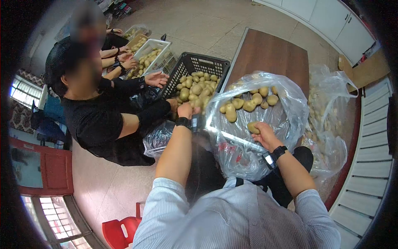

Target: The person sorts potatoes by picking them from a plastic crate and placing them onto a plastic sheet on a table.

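Observation:
My right hand [265,135] is closed on a potato [253,128] above the clear plastic bag [286,120]. Several potatoes [249,105] lie in the bag, which rests over the near end of a brown table. My left hand [186,110] reaches to the near edge of the black crate [205,59], beside the potatoes [197,89] heaped in it. The fingers of that hand are partly hidden, so what they hold does not show clearly.
A person in black [95,120] sits at the left, hands near the crate. White crate [166,56] with potatoes stands beyond, near other people's hands. Brown table [273,54] extends ahead; filled plastic bags [327,120] lie right. A red stool [120,230] stands lower left.

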Demonstrator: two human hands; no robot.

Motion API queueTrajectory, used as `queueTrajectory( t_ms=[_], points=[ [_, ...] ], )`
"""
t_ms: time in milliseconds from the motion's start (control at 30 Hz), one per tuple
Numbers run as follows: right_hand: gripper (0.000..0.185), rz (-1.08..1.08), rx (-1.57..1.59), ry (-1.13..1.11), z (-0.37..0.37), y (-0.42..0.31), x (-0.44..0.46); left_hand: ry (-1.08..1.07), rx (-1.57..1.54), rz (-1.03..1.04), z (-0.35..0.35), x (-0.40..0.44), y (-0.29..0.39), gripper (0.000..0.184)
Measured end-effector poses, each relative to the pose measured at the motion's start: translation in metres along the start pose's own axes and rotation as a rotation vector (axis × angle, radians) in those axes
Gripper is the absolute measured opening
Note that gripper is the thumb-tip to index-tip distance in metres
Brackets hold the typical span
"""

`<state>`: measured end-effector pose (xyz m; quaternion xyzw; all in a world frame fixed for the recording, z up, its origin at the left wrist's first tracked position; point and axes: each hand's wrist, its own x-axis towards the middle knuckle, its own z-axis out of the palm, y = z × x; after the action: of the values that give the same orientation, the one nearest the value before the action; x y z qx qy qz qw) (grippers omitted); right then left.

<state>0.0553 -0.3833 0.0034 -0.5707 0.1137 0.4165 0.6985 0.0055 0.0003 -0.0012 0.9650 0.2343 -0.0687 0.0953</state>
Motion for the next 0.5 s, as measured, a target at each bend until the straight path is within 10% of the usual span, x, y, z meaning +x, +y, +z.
queueTrajectory(
  t_ms=[100, 200, 233, 400, 433, 500],
  points=[
    [0.031, 0.011, 0.050, -0.052, 0.004, 0.003, 0.003, -0.058, -1.787, -0.588, -0.021, -0.010, 0.026, 0.018],
    [0.029, 0.004, 0.058, -0.087, 0.016, -0.001, 0.002, -0.217, -1.606, -0.196, 0.013, 0.007, 0.017, 0.019],
    [0.029, 0.004, 0.049, -0.124, 0.020, -0.003, 0.003, -0.303, -1.681, -0.434, -0.015, -0.007, 0.041, 0.024],
    [0.027, -0.048, -0.035, -0.217, 0.057, -0.026, 0.003, -0.535, -1.601, -0.245, -0.012, -0.019, 0.074, 0.031],
    [0.028, -0.059, -0.066, -0.231, 0.063, -0.030, 0.005, -0.264, -1.198, 0.361, -0.003, -0.016, 0.070, 0.031],
    [0.034, -0.075, -0.139, -0.269, 0.087, -0.047, 0.003, -0.166, -0.792, 0.698, 0.005, -0.012, 0.064, 0.035]
  ],
)
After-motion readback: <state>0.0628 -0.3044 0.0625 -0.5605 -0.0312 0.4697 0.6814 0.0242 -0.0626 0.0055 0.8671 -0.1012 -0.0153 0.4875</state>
